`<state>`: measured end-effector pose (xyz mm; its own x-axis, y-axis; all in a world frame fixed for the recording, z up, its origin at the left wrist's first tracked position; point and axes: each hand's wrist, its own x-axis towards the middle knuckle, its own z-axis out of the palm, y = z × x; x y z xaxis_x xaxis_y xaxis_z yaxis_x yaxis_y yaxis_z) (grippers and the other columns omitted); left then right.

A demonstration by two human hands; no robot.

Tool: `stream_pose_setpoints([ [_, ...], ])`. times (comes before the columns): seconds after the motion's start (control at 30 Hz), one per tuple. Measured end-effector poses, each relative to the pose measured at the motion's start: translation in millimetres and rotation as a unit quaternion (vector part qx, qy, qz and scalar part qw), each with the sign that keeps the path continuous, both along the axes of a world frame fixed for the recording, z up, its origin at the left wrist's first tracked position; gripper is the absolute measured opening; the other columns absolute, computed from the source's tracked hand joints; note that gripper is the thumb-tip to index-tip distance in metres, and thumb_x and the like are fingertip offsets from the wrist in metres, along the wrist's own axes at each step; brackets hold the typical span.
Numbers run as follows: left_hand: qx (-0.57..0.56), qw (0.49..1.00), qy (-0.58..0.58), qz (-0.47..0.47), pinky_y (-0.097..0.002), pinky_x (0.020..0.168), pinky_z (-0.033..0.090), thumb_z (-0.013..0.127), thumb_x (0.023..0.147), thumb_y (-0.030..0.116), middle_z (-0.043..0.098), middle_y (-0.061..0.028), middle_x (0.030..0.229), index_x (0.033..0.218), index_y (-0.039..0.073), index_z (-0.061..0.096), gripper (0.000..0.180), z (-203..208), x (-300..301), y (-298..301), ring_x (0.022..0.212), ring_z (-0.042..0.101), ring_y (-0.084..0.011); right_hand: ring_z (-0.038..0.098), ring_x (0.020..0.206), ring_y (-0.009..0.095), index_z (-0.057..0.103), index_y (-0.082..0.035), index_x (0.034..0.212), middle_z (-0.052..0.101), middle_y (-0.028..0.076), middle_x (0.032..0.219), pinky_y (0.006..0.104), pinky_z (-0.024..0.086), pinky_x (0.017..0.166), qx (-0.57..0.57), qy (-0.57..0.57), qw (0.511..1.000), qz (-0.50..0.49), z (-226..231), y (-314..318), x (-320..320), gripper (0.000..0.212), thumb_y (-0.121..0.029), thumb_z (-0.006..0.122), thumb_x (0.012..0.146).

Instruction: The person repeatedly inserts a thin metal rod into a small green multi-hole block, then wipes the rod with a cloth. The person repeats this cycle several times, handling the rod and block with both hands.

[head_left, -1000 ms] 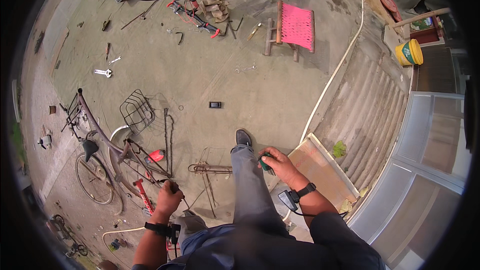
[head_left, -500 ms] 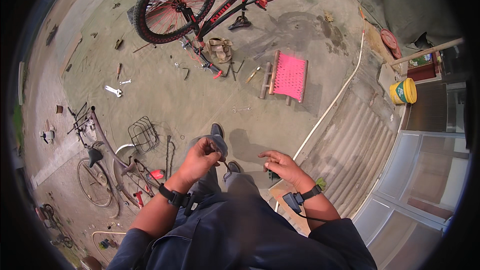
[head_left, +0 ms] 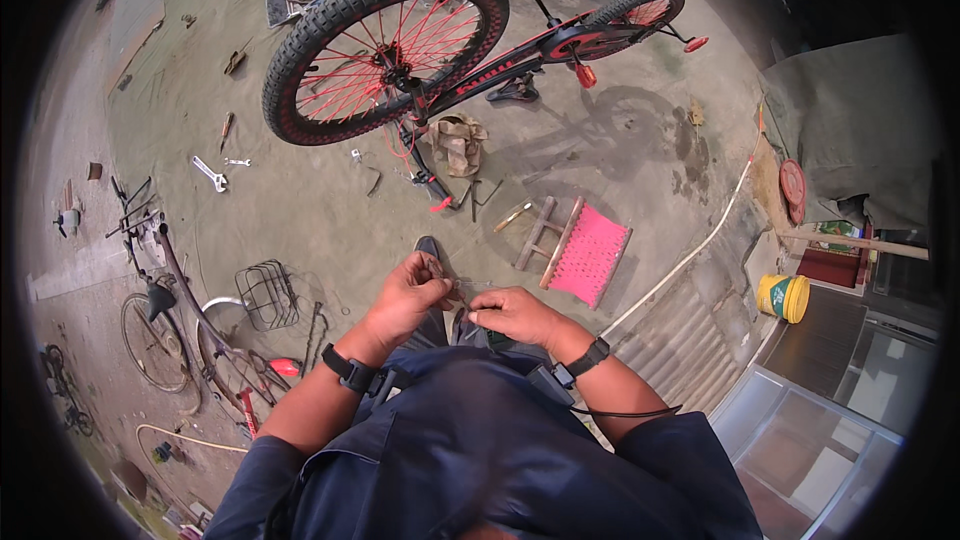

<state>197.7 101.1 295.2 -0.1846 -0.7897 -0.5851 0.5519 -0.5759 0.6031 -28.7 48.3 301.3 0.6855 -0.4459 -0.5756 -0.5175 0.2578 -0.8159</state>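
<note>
The person's two bare hands meet close together in front of the body, over the trouser legs, with a dark shoe (head_left: 427,245) showing just beyond them. The left hand (head_left: 412,292) is curled nearly closed, thumb pressed toward the forefinger, and has hold of a small thin piece (head_left: 461,292) at its fingertips; the piece is too small to identify, and it sits in the narrow space between the two hands. The right hand (head_left: 515,317) is half closed, its fingertips bent toward the left hand and close to that piece; whether it grips anything cannot be told. Dark straps bearing small devices circle both wrists. Ahead, a black-and-red bicycle (head_left: 505,67) stands upside down, its spoked front wheel (head_left: 393,67) raised and its handlebar down on the concrete ground beside a crumpled brown cloth (head_left: 460,145). Right of the handlebar grip lie dark L-shaped keys (head_left: 486,196), then a yellow-handled tool (head_left: 513,218) near a wooden stool (head_left: 590,255) with a woven pink seat. To the left, an adjustable wrench (head_left: 210,175), a smaller spanner (head_left: 238,162) and a screwdriver (head_left: 227,130) lie near one another. Nearer the left arm are a black wire basket (head_left: 267,295) and an old bicycle frame (head_left: 185,275). On the right, a pale hose (head_left: 690,255) runs beside a ridged concrete slope (head_left: 680,350), and a yellow bucket (head_left: 783,298) stands farther right.
</note>
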Motion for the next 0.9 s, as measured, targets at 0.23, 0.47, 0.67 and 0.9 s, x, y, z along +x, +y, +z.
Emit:
stream_pose_setpoints([
  [0.23,0.041,0.995,-0.017,0.088,-0.03,0.073,0.056,0.06,0.097,0.008,0.066,-0.0064,0.096,0.104,0.005,0.054,0.01,-7,18,-64,0.089,0.07,-0.0181,0.056,0.077,0.007,0.07,0.001,0.102,0.066,0.001,0.082,0.0262,0.046,0.069,0.098,-0.017,0.993,0.068,-7,-109,34,0.027,-0.025,0.068,0.093],
  [0.47,0.096,0.985,-0.036,0.14,-0.0286,0.077,0.054,0.062,0.099,0.015,0.066,-0.0053,0.099,0.11,0.003,0.059,0.017,-35,-10,-116,0.093,0.069,-0.0165,0.054,0.077,0.006,0.069,-0.001,0.103,0.064,-0.003,0.083,0.0263,0.046,0.069,0.149,-0.017,0.971,0.186,-57,-223,43,0.026,-0.025,0.067,0.094],
  [0.67,0.159,0.958,-0.024,0.238,-0.03,0.081,0.054,0.062,0.101,0.023,0.067,-0.0033,0.104,0.112,0.006,0.06,0.02,-87,-83,-171,0.097,0.064,-0.0136,0.061,0.077,0.014,0.07,-0.004,0.106,0.069,0.006,0.084,0.0315,0.049,0.07,0.096,-0.004,0.938,0.333,-128,-309,29,0.028,-0.027,0.068,0.09],
  [0.9,0.195,0.92,-0.015,0.34,-0.0316,0.081,0.056,0.063,0.1,0.018,0.067,-0.0056,0.108,0.116,0.003,0.063,0.022,-160,-124,-190,0.099,0.064,-0.015,0.068,0.081,0.027,0.07,-0.004,0.105,0.071,0.015,0.09,0.0383,0.052,0.074,0.054,0.05,0.896,0.438,-188,-329,37,0.033,-0.031,0.065,0.087],
])
